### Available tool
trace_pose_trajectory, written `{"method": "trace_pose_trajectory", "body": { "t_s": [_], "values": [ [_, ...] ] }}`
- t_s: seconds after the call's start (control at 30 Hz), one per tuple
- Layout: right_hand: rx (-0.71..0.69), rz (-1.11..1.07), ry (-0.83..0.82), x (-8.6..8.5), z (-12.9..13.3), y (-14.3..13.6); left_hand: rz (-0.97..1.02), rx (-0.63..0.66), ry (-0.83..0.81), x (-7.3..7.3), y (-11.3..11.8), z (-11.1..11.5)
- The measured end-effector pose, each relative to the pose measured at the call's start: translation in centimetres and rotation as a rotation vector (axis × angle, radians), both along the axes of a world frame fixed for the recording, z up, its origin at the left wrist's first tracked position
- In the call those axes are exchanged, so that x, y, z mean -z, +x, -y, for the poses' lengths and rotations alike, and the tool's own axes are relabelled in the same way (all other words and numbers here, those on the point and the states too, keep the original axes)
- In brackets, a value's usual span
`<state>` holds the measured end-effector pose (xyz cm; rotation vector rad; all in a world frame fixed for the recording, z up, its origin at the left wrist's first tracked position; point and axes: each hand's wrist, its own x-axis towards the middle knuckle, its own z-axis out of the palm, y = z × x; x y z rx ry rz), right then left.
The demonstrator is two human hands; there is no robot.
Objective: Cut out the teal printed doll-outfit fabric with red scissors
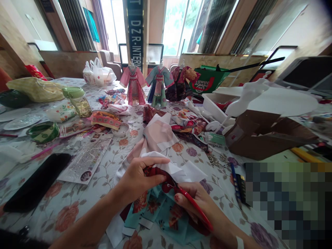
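Note:
White and dark red cloth (168, 175) is pinched between the thumb and fingers of my left hand (141, 178). A slim red-handled tool (195, 207) lies in my right hand (195, 197), its dark tip touching the cloth near my left thumb; what kind of tool it is, I cannot tell. Turquoise cloth with orange and red patterns (153, 204) spreads beneath both hands. Beyond them a pale pink and white piece of fabric (159, 133) stretches over the flowered tablecloth (114, 148).
Three small dressed mannequins, one in pink (133, 86), stand at the back. A cardboard box (267, 138) and bare white mannequin (246, 93) are at right. A black phone (38, 181), bead sheet (86, 159) and green-lidded jar (77, 100) lie at left. A blue pen (234, 180) rests right.

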<state>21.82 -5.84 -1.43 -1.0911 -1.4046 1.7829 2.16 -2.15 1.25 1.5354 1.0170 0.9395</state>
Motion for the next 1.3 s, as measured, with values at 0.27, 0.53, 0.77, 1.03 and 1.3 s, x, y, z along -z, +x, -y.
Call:
{"method": "trace_pose_trajectory", "body": {
  "t_s": [0.27, 0.53, 0.77, 1.03, 1.3],
  "values": [
    [0.025, 0.027, -0.058, -0.1, 0.1, 0.0, 0.0, 0.005, 0.008, 0.0, -0.1, -0.1],
    [0.072, 0.056, -0.067, -0.9, 0.2, -0.4, -0.039, -0.02, -0.023, -0.1, 0.0, 0.0],
    [0.067, -0.023, -0.081, -0.4, 0.2, -0.4, 0.023, -0.019, -0.016, -0.3, -0.1, -0.1],
    [0.039, -0.002, -0.059, -0.5, 0.0, -0.3, 0.029, -0.021, 0.009, -0.1, -0.2, -0.2],
    [0.037, -0.015, -0.053, -0.6, 0.1, -0.5, 0.022, -0.005, -0.024, -0.5, -0.3, -0.1]
  ]
}}
